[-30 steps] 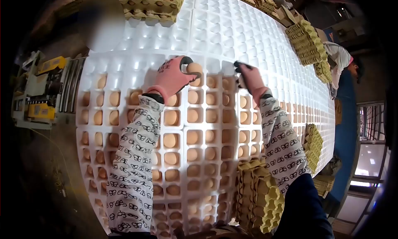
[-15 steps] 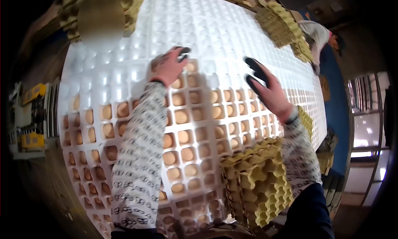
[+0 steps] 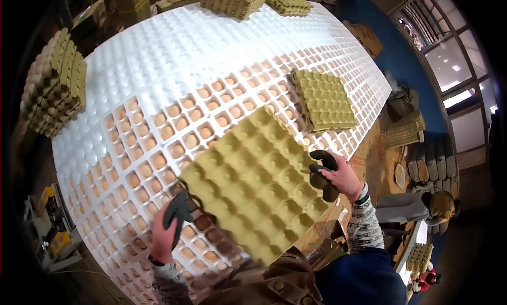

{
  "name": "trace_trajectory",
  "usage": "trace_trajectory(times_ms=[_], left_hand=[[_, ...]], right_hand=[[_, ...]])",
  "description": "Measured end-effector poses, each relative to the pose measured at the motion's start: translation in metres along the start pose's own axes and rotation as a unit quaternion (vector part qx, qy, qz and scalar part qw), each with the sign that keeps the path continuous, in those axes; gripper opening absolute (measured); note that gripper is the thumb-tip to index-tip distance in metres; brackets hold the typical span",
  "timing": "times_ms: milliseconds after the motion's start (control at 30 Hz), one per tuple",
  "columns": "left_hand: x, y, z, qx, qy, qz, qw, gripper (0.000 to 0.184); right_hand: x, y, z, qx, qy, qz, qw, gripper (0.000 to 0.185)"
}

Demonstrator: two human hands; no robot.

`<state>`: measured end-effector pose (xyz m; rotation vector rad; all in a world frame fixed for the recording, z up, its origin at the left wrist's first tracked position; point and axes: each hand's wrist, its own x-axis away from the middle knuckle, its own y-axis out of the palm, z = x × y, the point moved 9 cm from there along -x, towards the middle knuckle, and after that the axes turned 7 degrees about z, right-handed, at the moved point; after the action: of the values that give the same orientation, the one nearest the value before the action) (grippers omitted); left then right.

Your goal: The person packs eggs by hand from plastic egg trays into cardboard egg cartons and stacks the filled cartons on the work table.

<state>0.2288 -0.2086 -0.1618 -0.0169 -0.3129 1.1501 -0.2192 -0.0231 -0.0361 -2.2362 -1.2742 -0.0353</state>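
Note:
A yellowish pulp egg tray [image 3: 253,183], seen from above with its cups and peaks, lies between my hands close to my body. Other tray edges seem to show beneath its left side. My left hand [image 3: 168,228], in a glove with black fingertips, grips at the left edge, its fingers partly blurred. At the right edge my right hand [image 3: 340,175] has its black fingertips curled about the rim. Brown eggs [image 3: 191,141] sit in the white plastic cell trays [image 3: 174,67] below and around.
A smaller stack of pulp trays [image 3: 325,101] rests on the eggs ahead right. More stacks stand at the left edge [image 3: 55,83] and the far edge [image 3: 232,1]. A person [image 3: 422,205] is at the right, near cardboard [image 3: 364,38] and yellow-marked equipment [image 3: 60,244] stands at left.
My view has swung to the right. My hands, earlier raised apart over the white cell trays, have come down to either side of the pulp trays, which now appear larger and more central.

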Motion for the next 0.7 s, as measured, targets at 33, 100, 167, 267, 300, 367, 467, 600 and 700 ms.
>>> trace_trajectory(times_ms=[33,100,167,267,300,367,467,600,700], left_hand=[[0.009,-0.003,0.016,0.037,-0.001,0.049,0.998,0.038],[0.014,0.022,0.105,0.123,0.079,0.047,0.988,0.044],[0.022,0.031,0.151,0.018,0.101,0.114,0.988,0.046],[0.021,0.043,0.124,0.0,0.108,0.133,0.985,0.043],[0.022,0.055,0.125,-0.08,0.096,0.132,0.983,0.047],[0.026,0.079,0.127,-0.19,0.11,0.142,0.965,0.045],[0.021,0.1,0.129,-0.278,0.145,0.189,0.931,0.042],[0.011,0.104,0.121,-0.304,0.169,0.241,0.906,0.038],[0.004,0.092,0.116,-0.277,0.169,0.265,0.908,0.036]], right_hand=[[-0.001,-0.006,-0.015,-0.017,-0.023,-0.003,1.0,0.039],[-0.003,-0.047,-0.037,-0.021,-0.14,0.066,0.988,0.044],[-0.024,-0.106,-0.015,-0.128,-0.096,0.121,0.98,0.054],[-0.051,-0.187,0.008,-0.203,-0.072,0.208,0.954,0.047],[-0.061,-0.214,0.028,-0.097,-0.088,0.27,0.954,0.046],[-0.095,-0.233,0.066,-0.041,-0.171,0.294,0.94,0.041],[-0.15,-0.218,0.148,-0.262,0.026,0.342,0.902,0.043],[-0.17,-0.133,0.17,-0.36,0.107,0.287,0.881,0.072],[-0.12,-0.083,0.123,-0.307,0.043,0.222,0.924,0.067]])
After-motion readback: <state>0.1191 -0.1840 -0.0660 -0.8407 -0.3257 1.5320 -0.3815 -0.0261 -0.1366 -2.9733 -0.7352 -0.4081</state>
